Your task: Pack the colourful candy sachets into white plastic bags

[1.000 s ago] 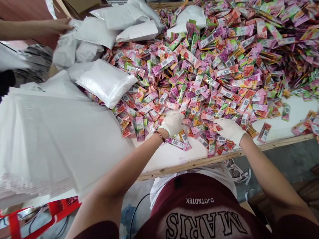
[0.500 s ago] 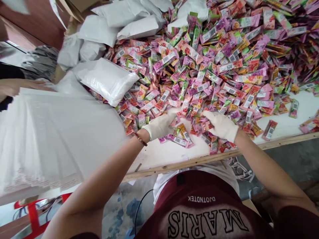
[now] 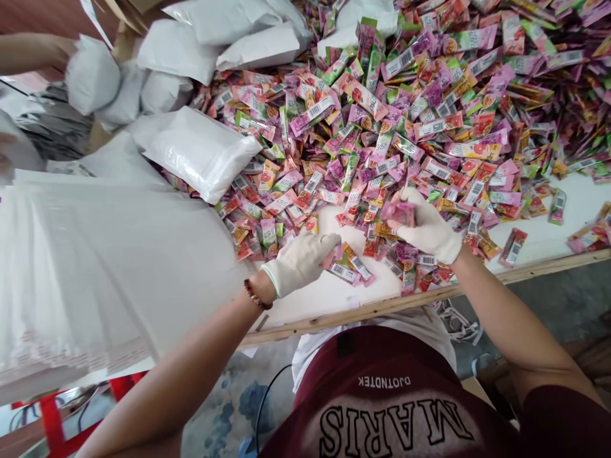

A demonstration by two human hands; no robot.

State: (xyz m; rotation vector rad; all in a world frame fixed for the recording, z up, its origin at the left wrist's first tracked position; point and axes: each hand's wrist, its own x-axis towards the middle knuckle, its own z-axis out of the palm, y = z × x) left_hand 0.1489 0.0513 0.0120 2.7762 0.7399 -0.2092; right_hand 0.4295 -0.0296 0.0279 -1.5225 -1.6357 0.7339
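- left hand (image 3: 300,261), white glove, fingers (image 3: 329,242) curled together, pinching a pink sachet (image 3: 337,253) at its tip, low over the white tabletop (image 3: 324,296)
- right hand (image 3: 427,226), white glove, fingers (image 3: 405,198) closed around a small bunch of pink sachets (image 3: 400,212), lifted just off the pile
- sachet pile (image 3: 429,114): pink, green, red, orange packets with barcodes, spreads out beyond both sets of fingers and covers most of the far tabletop
- a few loose sachets (image 3: 351,270) lie flat just under and between the two sets of fingers
- bare white patch of tabletop on the near side of the fingers, ends at a raw wooden edge strip (image 3: 525,273)
- stack of flat white mailer bags (image 3: 105,273) well to the left of the left fingers, overhangs the tabletop edge
- filled white mailer (image 3: 195,149) beyond the left fingers, resting on the edge of the pile
- more stuffed white mailers (image 3: 224,38) heaped at the far left of the pile
- another person's arm (image 3: 28,54) far left, hand against a white bag (image 3: 90,73)
- red frame (image 3: 52,420) down by the floor under the mailer stack
- grey concrete floor (image 3: 563,305) on the near side of the right fingers, below the tabletop edge
- bead bracelet (image 3: 255,298) on left wrist
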